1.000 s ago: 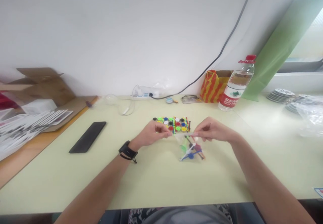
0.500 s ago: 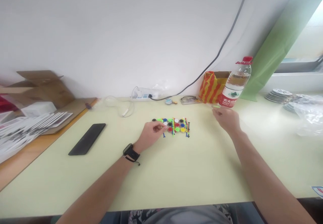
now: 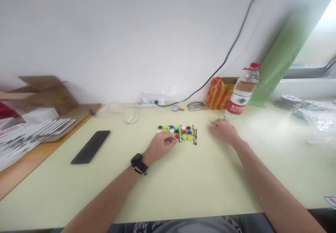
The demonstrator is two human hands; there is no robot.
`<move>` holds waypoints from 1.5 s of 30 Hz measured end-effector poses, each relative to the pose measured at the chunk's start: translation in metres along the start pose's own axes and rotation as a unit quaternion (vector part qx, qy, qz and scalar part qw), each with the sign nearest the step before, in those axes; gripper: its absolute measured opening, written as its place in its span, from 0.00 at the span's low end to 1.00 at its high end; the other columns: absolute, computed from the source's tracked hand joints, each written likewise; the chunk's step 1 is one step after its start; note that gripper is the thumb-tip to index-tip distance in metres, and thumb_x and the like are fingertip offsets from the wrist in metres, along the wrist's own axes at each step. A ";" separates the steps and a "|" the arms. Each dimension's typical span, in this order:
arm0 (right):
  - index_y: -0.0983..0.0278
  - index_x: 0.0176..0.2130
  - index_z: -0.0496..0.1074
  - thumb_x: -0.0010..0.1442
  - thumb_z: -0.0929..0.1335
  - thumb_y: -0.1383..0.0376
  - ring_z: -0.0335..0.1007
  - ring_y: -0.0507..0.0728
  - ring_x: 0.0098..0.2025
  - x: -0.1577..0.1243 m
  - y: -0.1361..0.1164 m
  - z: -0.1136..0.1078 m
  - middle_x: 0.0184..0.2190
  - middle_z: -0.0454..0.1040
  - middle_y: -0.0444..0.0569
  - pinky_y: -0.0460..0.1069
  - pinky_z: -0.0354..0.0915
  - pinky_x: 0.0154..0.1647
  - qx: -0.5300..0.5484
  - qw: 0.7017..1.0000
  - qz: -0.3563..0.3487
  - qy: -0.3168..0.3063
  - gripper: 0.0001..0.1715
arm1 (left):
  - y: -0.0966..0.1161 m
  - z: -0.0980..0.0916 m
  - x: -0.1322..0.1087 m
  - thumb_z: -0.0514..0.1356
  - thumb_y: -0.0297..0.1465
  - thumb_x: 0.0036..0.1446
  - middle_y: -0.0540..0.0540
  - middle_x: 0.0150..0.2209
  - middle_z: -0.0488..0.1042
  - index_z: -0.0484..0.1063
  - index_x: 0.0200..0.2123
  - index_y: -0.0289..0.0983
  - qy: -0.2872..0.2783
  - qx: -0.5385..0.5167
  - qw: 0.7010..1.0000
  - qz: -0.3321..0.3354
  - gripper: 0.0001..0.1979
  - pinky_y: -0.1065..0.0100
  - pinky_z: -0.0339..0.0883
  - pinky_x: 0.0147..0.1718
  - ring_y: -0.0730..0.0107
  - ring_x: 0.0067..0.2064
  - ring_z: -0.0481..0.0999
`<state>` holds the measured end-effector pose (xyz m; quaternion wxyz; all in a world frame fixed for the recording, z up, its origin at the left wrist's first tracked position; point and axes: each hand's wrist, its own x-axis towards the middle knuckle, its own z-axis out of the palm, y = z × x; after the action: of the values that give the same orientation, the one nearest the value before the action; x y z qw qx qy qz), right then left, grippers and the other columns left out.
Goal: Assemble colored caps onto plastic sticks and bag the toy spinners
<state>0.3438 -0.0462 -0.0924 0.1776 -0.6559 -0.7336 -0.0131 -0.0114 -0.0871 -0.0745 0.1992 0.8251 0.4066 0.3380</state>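
Small round coloured discs (image 3: 184, 136) sit in rows on the table, with thin coloured plastic sticks (image 3: 194, 135) lying across and beside them. My left hand (image 3: 160, 146) is at the lower left of the rows. Its thumb and forefinger are pinched together by a red disc (image 3: 177, 136); what lies between the fingertips is too small to tell. To the right, apart from the discs, my right hand (image 3: 224, 131) is closed low over the table. Thin greenish and blue sticks (image 3: 217, 118) show at its fingertips, partly hidden by the fingers.
A water bottle (image 3: 242, 94) and a striped red-yellow bag (image 3: 218, 94) stand behind my right hand. A black flat case (image 3: 90, 147) lies at left, near a cardboard box (image 3: 52, 94). Glasses (image 3: 196, 105) and a power strip (image 3: 147, 100) are along the wall.
My left hand has slid slightly right and nearer, uncovering discs at the left. My right hand has moved left and nearer, away from the bottle, with the thin sticks at its fingertips.
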 end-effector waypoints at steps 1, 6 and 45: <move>0.62 0.47 0.80 0.65 0.67 0.58 0.74 0.62 0.43 -0.001 -0.004 0.000 0.43 0.79 0.54 0.52 0.63 0.39 0.009 1.000 -0.005 0.004 0.16 | 0.001 0.000 0.000 0.62 0.34 0.65 0.47 0.34 0.80 0.79 0.35 0.40 0.003 0.010 1.000 0.015 0.08 0.63 0.68 0.41 0.65 0.37 0.75; 0.62 0.56 0.75 0.69 0.66 0.58 0.75 0.64 0.50 -0.011 -0.046 0.006 0.48 0.78 0.56 0.55 0.67 0.49 0.136 0.984 -0.116 0.023 0.20 | 0.005 0.003 -0.001 0.63 0.31 0.65 0.45 0.43 0.80 0.79 0.41 0.42 0.013 0.027 0.997 0.071 0.05 0.55 0.66 0.55 0.57 0.51 0.73; 0.60 0.40 0.72 0.69 0.63 0.68 0.72 0.57 0.42 -0.013 -0.084 0.032 0.42 0.74 0.50 0.51 0.63 0.41 0.174 0.976 -0.130 0.019 0.09 | 0.001 0.011 0.000 0.63 0.29 0.64 0.46 0.41 0.80 0.79 0.38 0.41 0.006 0.000 0.999 0.045 0.04 0.56 0.65 0.52 0.58 0.48 0.73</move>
<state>0.2559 -0.0620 -0.1078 0.2997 -0.5137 -0.8000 0.0795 -0.0033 -0.0880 -0.0812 0.1816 0.8405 0.3703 0.3512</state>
